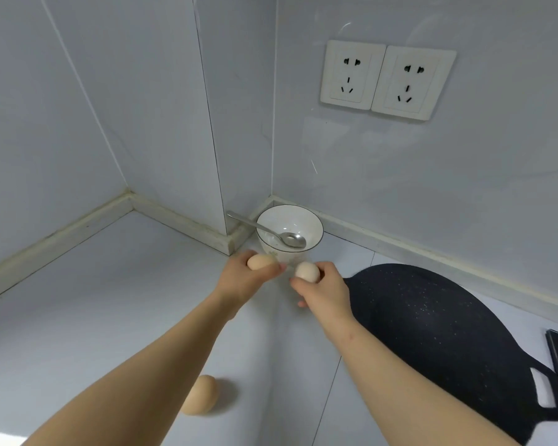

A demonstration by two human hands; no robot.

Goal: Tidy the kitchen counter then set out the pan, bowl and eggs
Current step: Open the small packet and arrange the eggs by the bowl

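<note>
Each hand is curled round one egg: the left hand (pixel 244 280) holds a tan egg (pixel 259 262) at its fingertips and the right hand (pixel 324 289) pinches a paler egg (pixel 307 271). Both eggs are just in front of the bowl (pixel 290 218), near each other but apart; whether they rest on the counter (pixel 110 300) I cannot tell. To finish this well, I judge each egg should go down on its side, softly, with the fingers easing off only once it lies steady, and the two shells kept from knocking together or against the bowl's wall. Both shells look smooth and matte, with no crack that I can make out. A third egg (pixel 200 394) lies on the counter well in front of the bowl, partly behind the left forearm. A spoon (pixel 273 234) leans inside the bowl, its handle over the left rim. To the bowl's right and nearer the person sits the dark speckled pan (pixel 432 317)
</note>
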